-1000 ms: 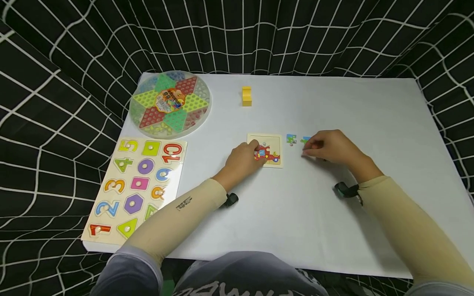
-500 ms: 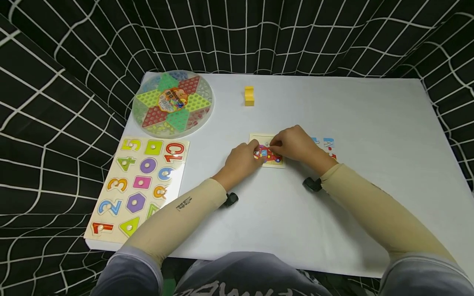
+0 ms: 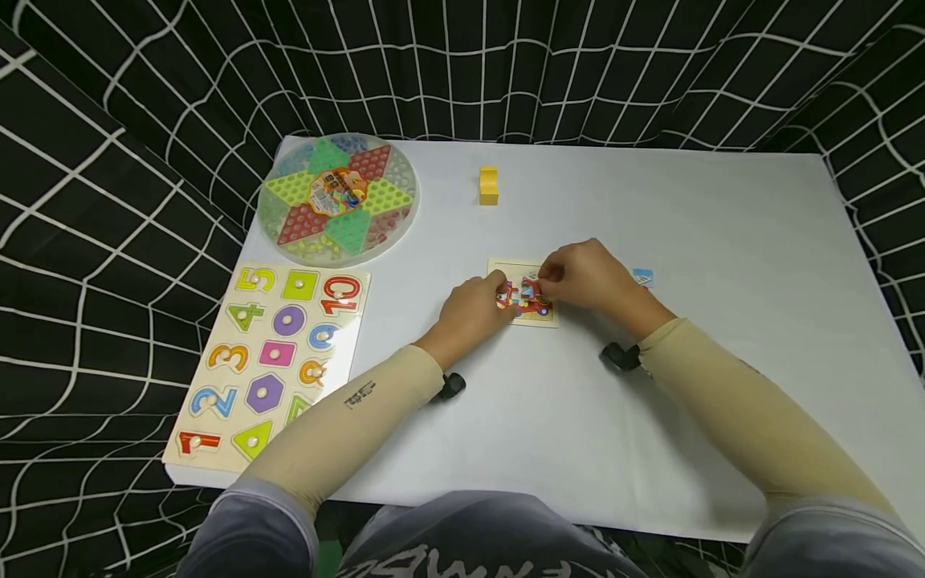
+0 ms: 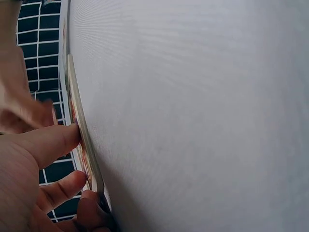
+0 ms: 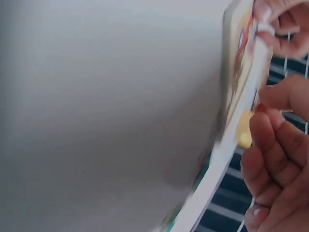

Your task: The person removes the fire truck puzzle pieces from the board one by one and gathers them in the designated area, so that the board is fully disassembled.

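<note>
In the head view a small wooden jigsaw board (image 3: 538,323) with a red truck picture lies on the white table. My left hand (image 3: 473,315) holds its left side, thumb and fingertips against the board. The left wrist view shows that thumb (image 4: 60,142) on the board's face and a fingertip at its edge. Over the board's right part, my right hand (image 3: 588,277) pinches a small jigsaw piece with red on it, mostly hidden by the fingers. One loose blue jigsaw piece (image 3: 642,278) lies to the right of this hand. The right wrist view is blurred.
At the left lies a number-and-shape knob puzzle (image 3: 242,381), partly under my left forearm. Behind it stands a round, clear-lidded game box (image 3: 338,193) with a coloured star. A yellow block (image 3: 488,186) stands beyond the jigsaw board. Black netted cloth (image 3: 470,80) surrounds the table.
My right hand has moved left from the loose pieces to the board, then slightly right. Fewer loose pieces show on the table. The left hand has stayed on the board.
</note>
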Demonstrator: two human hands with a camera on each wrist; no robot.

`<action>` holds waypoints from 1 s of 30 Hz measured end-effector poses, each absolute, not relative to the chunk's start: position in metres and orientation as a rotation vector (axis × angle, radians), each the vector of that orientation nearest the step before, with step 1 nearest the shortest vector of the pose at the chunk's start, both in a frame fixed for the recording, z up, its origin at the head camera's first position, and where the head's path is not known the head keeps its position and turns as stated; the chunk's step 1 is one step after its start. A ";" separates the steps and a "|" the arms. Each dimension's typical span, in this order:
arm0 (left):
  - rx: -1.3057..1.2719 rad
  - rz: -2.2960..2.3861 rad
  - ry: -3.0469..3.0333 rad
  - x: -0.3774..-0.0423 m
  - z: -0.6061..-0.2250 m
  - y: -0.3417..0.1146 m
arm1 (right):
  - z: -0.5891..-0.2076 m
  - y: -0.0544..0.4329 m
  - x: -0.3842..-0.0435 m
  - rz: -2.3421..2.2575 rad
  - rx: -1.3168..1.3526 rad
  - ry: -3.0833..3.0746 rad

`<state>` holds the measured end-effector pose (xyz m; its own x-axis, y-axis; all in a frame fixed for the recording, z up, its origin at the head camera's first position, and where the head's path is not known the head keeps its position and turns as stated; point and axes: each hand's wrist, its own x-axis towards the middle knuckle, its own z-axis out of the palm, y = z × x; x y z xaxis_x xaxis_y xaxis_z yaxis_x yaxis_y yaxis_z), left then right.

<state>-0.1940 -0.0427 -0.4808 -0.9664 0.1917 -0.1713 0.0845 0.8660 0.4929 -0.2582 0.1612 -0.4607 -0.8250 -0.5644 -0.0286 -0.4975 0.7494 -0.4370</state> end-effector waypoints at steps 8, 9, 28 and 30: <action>0.199 0.724 2.826 -0.193 -0.480 -0.041 | -0.465 0.234 -0.251 -0.647 -0.605 2.746; 0.199 0.727 2.826 -0.193 -0.480 -0.041 | -0.466 0.242 -0.249 -0.656 -0.584 2.741; 0.225 0.785 2.771 -0.193 -0.481 -0.044 | -0.469 0.274 -0.243 -0.684 -0.603 2.781; 0.233 0.774 2.775 -0.192 -0.481 -0.044 | -0.467 0.268 -0.243 -0.693 -0.623 2.790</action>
